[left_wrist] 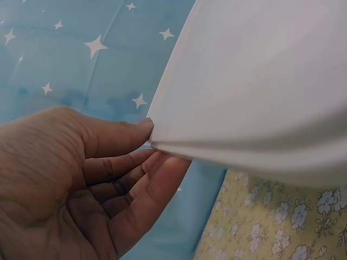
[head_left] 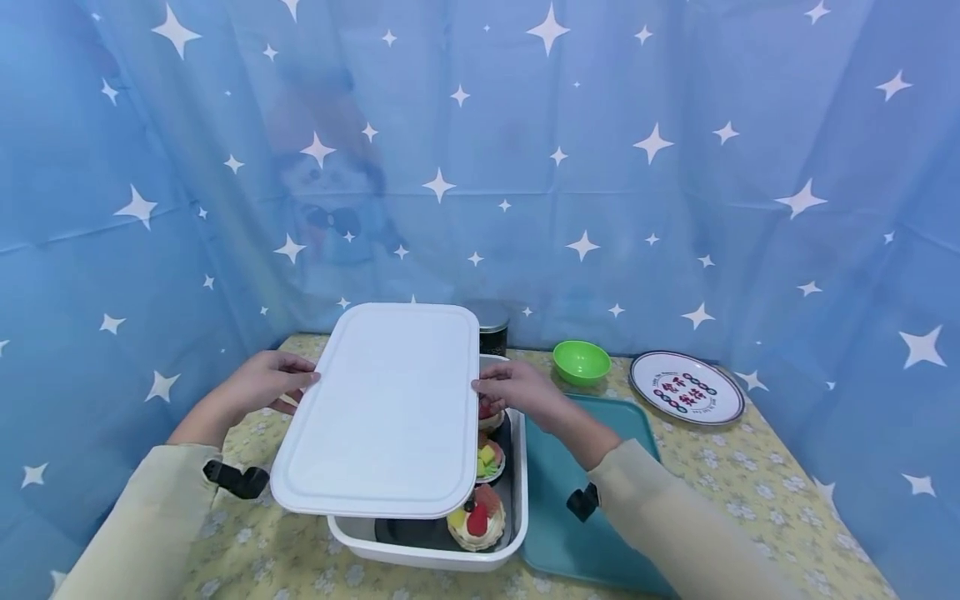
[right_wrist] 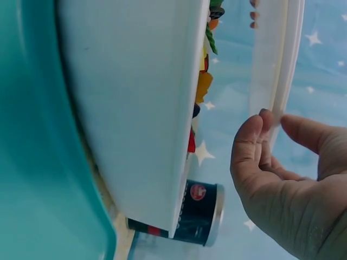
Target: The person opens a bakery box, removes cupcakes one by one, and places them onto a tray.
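A white rectangular lid [head_left: 386, 408] is held tilted above a white box [head_left: 521, 508], covering most of its opening in the head view. My left hand [head_left: 258, 390] pinches one long edge, thumb on top and fingers beneath, as the left wrist view shows. On the opposite edge, my right hand [head_left: 525, 396] pinches the rim between thumb and fingertips. Along the box's right side sit fruit-topped tarts, among them a near one [head_left: 477, 523] with red and yellow pieces and another [head_left: 490, 460] behind it. The lid hides the rest of the interior. In the right wrist view, a gap separates lid [right_wrist: 288, 54] and box.
Right of the box lies a teal tray [head_left: 562, 533]. Behind that tray stand a green bowl [head_left: 582, 362] and an oval plate [head_left: 690, 387] with red print. A dark can [right_wrist: 198, 208] is behind the box. Blue star-patterned curtains [head_left: 480, 150] surround the floral-covered table [head_left: 247, 533].
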Motion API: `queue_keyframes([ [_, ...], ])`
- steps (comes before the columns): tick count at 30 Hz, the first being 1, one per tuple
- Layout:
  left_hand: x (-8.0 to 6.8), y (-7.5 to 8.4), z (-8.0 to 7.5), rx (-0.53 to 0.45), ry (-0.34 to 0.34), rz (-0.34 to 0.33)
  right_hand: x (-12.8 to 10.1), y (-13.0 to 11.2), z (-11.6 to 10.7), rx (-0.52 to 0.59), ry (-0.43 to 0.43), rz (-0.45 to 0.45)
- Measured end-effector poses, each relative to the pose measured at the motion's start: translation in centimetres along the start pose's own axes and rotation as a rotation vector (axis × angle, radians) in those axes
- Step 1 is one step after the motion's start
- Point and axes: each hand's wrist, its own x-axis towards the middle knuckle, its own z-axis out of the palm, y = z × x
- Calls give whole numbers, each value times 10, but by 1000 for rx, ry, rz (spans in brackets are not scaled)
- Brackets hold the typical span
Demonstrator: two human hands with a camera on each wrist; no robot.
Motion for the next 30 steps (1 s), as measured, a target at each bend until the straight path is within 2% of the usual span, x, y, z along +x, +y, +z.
queue_keyframes([
  [5, -1, -4, -8, 18, 1, 6, 7, -5, 3, -18, -7, 12],
  [9, -5, -10, -18, 42, 28, -6, 16, -14, 12, 20, -30, 6],
  [13, -10, -22, -29, 45, 56, -27, 25, -24, 25, 49, -54, -13],
  [18, -14, -39, -40, 21, 59, -32, 38, -30, 38, 81, -53, -16],
  [24, -20, -45, -51, 16, 76, -52, 47, -37, 50, 78, -24, 5],
  [30, -22, -57, -61, 20, 104, -90, 53, -47, 63, 87, -53, -5],
])
